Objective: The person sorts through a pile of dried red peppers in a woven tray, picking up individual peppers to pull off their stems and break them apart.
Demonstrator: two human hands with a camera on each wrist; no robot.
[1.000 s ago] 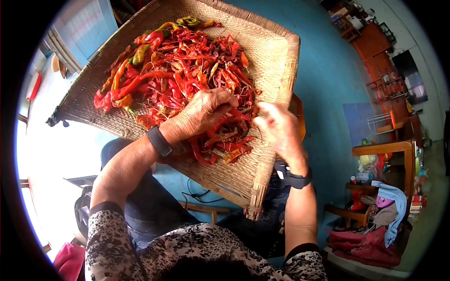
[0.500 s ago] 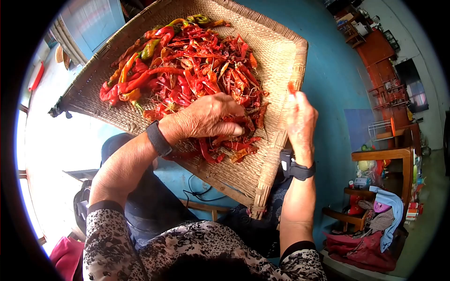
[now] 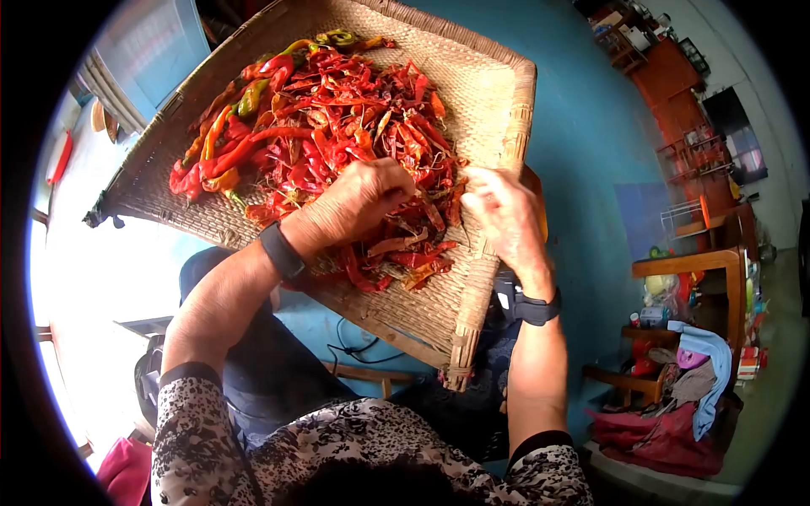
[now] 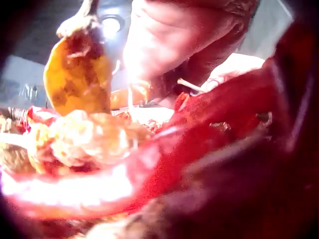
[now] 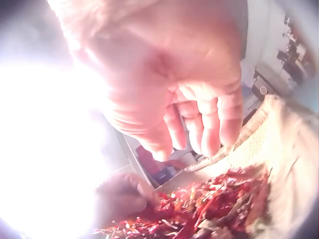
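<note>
Red, orange and a few green chili peppers (image 3: 337, 101) lie heaped in a woven basket (image 3: 485, 93), some of them wrinkled. Over the heap's near side, my left hand (image 3: 354, 202) has bent fingers; whether they grip a pepper is hidden. Just beyond the basket's right rim is my right hand (image 3: 510, 223), its fingertips reaching inward over the rim. The right wrist view shows that hand (image 5: 184, 89) with loosely bent, separated fingers and nothing visible in them. Close to the left wrist camera are a yellow pepper (image 4: 77, 77) and a long red pepper (image 4: 164, 154).
The basket rests over the person's lap. A wooden chair (image 3: 730, 291) with clothes (image 3: 658, 438) stands at the right on a blue floor (image 3: 582, 126). Below the basket are a black cable (image 3: 350, 347) and a wooden bar (image 3: 371, 375). A pink cloth (image 3: 125, 462) is at lower left.
My right hand has come back leftward to the rim from outside it; the small red piece at its fingertips is no longer visible. The left hand's fingers have drawn in, and the view has shifted slightly.
</note>
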